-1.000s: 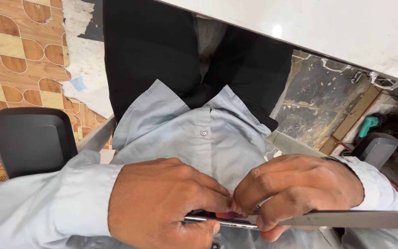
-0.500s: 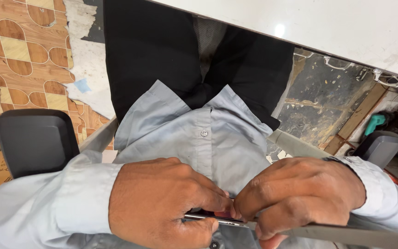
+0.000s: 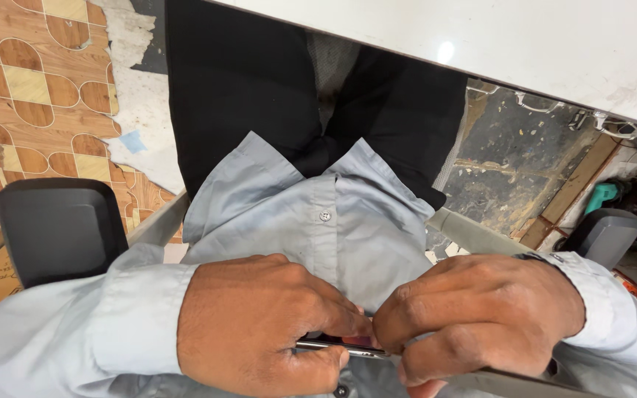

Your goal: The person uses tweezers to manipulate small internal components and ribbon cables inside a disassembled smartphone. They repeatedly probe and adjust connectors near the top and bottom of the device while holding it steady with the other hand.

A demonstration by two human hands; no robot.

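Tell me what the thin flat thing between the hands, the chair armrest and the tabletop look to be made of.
Thin flat thing: likely metal and glass, with a bright silvery edge and dark glossy face; both hands, left and right, pinch it.
Armrest: matte black plastic or foam padding, smooth with rounded corners.
Tabletop: glossy white, perhaps laminate or stone; it reflects a lamp spot.

At centre, the shirt [image 3: 333, 236] is pale blue-grey above black trousers [image 3: 245, 81]. At the upper left, the floor [image 3: 23, 96] shows brown and yellow rounded tiles outlined in white. The left armrest [image 3: 57, 225] is black; the tabletop [image 3: 517, 44] at the upper right is white.
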